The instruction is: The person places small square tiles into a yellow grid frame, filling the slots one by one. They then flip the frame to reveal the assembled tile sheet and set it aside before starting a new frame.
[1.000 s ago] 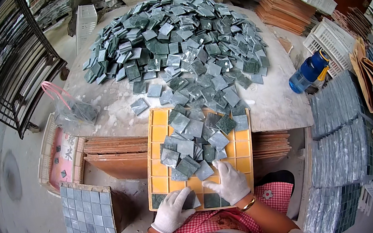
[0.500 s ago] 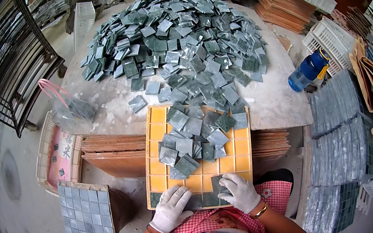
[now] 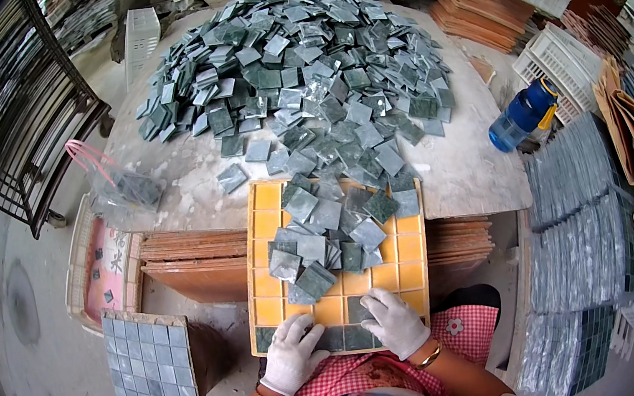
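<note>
A yellow gridded tray [image 3: 267, 292] lies before me, its near row holding dark green square stone tiles [image 3: 358, 336]. My left hand [image 3: 294, 356], in a white glove, rests over the near-left part of that row with its fingers stretched out and apart. My right hand [image 3: 397, 324], gloved too, touches the right side of a single green tile [image 3: 358, 308] in the second row. Its thumb and fingers are apart. Loose tiles [image 3: 310, 247] are heaped across the tray's middle and far end. Both palms are hidden from above.
A large tile pile [image 3: 287, 76] covers the back of the pale table [image 3: 465, 172]. At its right edge stands a blue bottle [image 3: 522, 118]; a clear bag [image 3: 125, 189] sits at the left. Tile stacks [image 3: 574, 263] rise on the right, and a tiled panel [image 3: 152, 367] stands at lower left.
My right hand's fingers have shifted up and left and spread from their bent pose, and the second-row tile sits slightly further left. My left hand stays nearly in place, its fingers a little more apart.
</note>
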`<state>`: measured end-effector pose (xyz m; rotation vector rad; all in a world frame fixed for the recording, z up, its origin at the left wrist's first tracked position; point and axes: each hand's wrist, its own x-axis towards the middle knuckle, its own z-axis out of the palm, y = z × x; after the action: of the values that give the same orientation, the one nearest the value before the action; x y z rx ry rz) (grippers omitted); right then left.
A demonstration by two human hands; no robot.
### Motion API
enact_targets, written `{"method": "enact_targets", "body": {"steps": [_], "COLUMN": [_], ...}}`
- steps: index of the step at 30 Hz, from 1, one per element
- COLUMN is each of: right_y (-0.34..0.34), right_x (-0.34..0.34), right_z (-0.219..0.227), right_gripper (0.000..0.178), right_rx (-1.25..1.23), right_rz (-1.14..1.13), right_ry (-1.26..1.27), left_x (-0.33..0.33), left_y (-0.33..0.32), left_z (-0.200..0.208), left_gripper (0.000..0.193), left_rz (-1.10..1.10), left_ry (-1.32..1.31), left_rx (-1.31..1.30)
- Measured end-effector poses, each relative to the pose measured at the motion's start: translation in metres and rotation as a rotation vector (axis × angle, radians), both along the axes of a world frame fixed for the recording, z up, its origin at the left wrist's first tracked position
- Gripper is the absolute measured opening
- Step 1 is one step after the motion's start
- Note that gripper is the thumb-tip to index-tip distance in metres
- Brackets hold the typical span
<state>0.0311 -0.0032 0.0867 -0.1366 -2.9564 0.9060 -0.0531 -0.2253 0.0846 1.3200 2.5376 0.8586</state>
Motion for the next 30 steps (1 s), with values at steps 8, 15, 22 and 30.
{"method": "enact_targets", "body": {"steps": [8,15,22,30], "right_y": [0.044,0.046,0.046,0.059], "right_x": [-0.017,0.009,0.014,0.028], "right_z": [0.015,0.02,-0.005,0.003], "right_gripper": [0.031,0.055,0.04,0.022], "right_rx": [-0.083,0.15,0.166,-0.012], "right_rz": [0.146,-0.048,-0.163,-0.169], "right_ry": [0.017,-0.039,0.159,0.165], "left_x": [-0.019,-0.046,-0.045,0.006], "left_y": [0.008,0.056,0.064,0.034], "left_z": [0.024,0.02,0.012,-0.009], "left_gripper": [0.053,0.08,0.077,0.059], "left_rz": [0.066,0.211,0.248,-0.659], "left_ry": [-0.055,0.168,0.179,0.139], "left_rx": [0.041,0.073,0.104,-0.062]}}
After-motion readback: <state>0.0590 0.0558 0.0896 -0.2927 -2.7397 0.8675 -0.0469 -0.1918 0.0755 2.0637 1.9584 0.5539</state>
